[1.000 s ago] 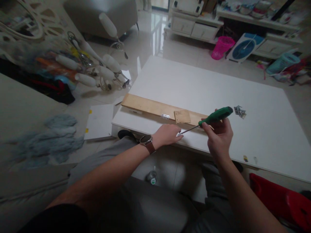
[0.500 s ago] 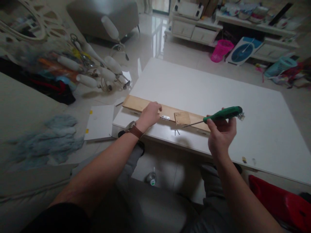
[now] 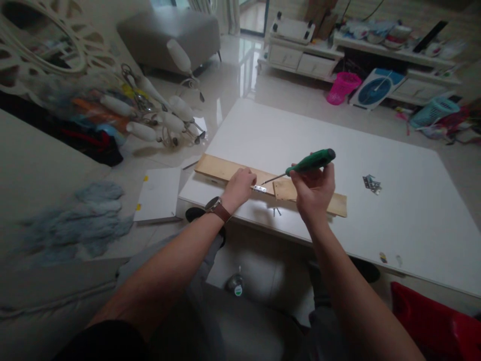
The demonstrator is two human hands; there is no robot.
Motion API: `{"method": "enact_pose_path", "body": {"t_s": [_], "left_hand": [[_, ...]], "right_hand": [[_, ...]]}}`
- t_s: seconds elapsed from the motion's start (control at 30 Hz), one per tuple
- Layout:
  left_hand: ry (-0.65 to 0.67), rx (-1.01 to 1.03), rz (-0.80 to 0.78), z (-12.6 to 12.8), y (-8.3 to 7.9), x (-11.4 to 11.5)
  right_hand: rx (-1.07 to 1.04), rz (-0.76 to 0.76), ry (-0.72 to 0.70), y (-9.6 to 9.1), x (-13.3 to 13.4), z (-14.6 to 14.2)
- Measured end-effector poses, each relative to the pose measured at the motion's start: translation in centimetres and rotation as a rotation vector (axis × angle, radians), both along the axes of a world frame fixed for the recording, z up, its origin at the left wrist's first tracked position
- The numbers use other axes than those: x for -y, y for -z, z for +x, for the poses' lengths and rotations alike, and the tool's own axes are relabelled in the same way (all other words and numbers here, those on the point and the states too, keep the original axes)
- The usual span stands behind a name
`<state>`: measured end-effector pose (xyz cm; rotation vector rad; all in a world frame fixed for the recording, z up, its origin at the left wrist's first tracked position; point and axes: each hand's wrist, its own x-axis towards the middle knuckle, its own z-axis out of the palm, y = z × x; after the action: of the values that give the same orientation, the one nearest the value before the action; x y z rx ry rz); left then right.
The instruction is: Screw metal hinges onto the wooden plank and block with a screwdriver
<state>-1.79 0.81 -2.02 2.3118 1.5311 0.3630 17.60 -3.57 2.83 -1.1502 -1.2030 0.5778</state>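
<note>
Screwdriver point(image 3: 310, 162) in right hand point(image 3: 314, 193)

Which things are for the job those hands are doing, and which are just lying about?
For the job:
- green screwdriver, in the right hand
- metal plate, beside the left hand
- long wooden board
- two screws
- probably the metal parts pile

Just lying about, it seems:
- pink basket
- blue-and-white fan
- bluish-grey cloth

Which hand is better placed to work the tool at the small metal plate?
Probably the right hand: it grips the green screwdriver, whose tip is near the metal plate. The left hand, at the plate's left end, seems better placed for steadying it.
</note>
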Motion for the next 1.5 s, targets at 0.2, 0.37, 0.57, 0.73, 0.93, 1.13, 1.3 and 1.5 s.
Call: {"method": "enact_pose_path", "body": {"t_s": [0.2,0.37,0.57,0.73,0.93,1.13,1.3,1.5], "left_hand": [[-0.022,-0.001,-0.015,0.4,-0.7,0.4],[-0.046,0.008,-0.048,0.5,-1.2,0.7],[-0.048,0.036,-0.079,0.3,-1.5,0.6],[-0.061,0.076,-0.07,-0.1,-1.5,0.2],[-0.062,0.099,-0.042,-0.5,-1.4,-0.1],[-0.073,0.137,0.002,-0.4,-1.0,0.0],[-0.08,0.245,0.053,-0.2,-0.7,-0.5],[0.025,0.557,0.006,-0.3,-2.8,-0.8]], "right_hand": [[0.045,-0.026,-0.045,0.1,-0.4,-0.8],[0.053,-0.046,-0.075,0.6,-0.3,-1.1],[0.047,-0.025,-0.089,1.4,-0.5,-1.3],[0.086,0.011,-0.086,2.4,-0.9,-1.1],[0.153,0.021,-0.097,2.7,-0.9,-0.8],[0.165,-0.001,-0.092,2.5,-0.8,-1.0],[0.146,-0.016,-0.102,2.1,-0.7,-1.3],[0.17,0.004,-0.116,1.5,-1.1,-2.4]]}}
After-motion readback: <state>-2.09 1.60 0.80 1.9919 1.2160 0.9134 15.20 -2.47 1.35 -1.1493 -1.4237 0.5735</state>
